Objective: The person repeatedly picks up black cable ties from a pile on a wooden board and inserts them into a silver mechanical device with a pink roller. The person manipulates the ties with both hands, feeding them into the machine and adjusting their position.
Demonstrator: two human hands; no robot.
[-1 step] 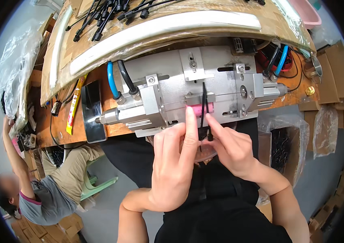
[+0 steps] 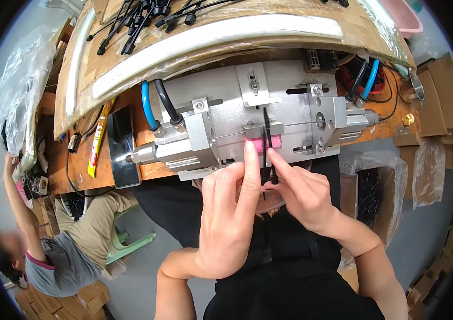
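Note:
Two thin black rods lie nearly together, running from the metal fixture down between my hands. The right one has a thicker black end, which my right hand pinches between thumb and fingers, its index fingertip against the rod. My left hand stretches its index finger to the left end of a pink block on the fixture. Its other fingers are bent, and its thumb meets the other rod close to my right thumb. Part of that grip is hidden. Behind my hands shows the rim of a clear round dish.
Metal cylinders with blue and black hoses flank the fixture. A dark phone and yellow packet lie left. Padded cardboard with black rods overhangs the back. A carton of black parts stands right. Another person sits at left.
The rod in my right hand has shifted slightly left with my fingertips, so the two crossed rods now lie closer together. My left hand stays in place.

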